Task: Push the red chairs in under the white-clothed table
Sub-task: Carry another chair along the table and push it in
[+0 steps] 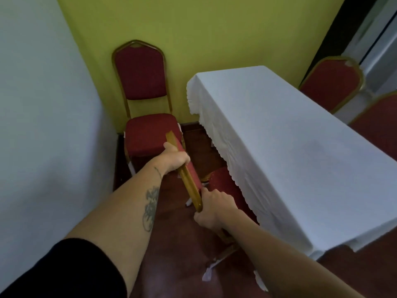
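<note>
Red chair (191, 179) with a gold frame stands at the near long side of the bench (300, 151), seen almost edge-on from above, its backrest top rail running from the far left toward the camera. Its padded seat (223, 181) reaches the hanging edge of the white cloth, and part of it is hidden beneath the scalloped hem. Both hands grip the backrest frame: the left hand (175, 158) is closed around the far part of the rail, the right hand (214, 208) is closed around its near end. One white-capped chair foot (207, 276) rests on the dark red floor (171, 265) just below the right forearm. A second red chair (146, 104) stands apart against the yellow-green wall (214, 29) at the bench's far short end, its seat facing the camera. Two more red chair backs (332, 83) show at the bench's opposite long side, near the right edge of the view.
</note>
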